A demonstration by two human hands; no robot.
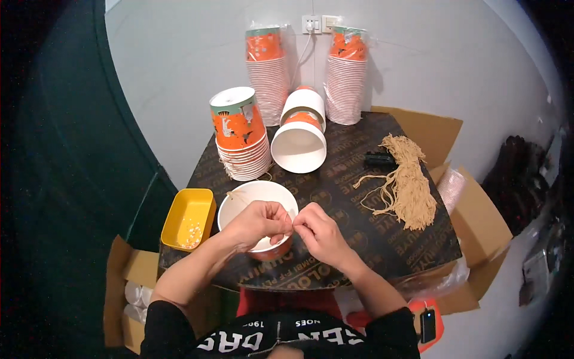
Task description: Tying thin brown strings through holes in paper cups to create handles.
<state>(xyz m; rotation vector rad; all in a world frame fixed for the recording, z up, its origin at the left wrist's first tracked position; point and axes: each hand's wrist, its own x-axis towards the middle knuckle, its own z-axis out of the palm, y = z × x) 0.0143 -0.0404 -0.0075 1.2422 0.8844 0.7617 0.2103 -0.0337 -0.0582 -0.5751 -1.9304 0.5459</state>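
Note:
A paper bucket [266, 190], white inside and orange outside, stands upright near the table's front edge. Over its right rim, the fingertips of my left hand [258, 226] and my right hand [321, 232] meet in a pinch. What lies between them is too small to make out. A thin tan cord [238, 197] shows at the bucket's far left rim. To the right lies a thick bundle of tan cords [409, 188], with loose ends trailing left. Small white pieces [192, 233] rest in a yellow tray [171, 215] left of my left arm.
Behind the bucket stand an upside-down bucket stack [242, 125] and buckets lying on their side [299, 149]. Two tall wrapped stacks [266, 75] [347, 78] rise by the wall. A black object [379, 159] touches the cords. Cardboard boxes [478, 233] flank the table.

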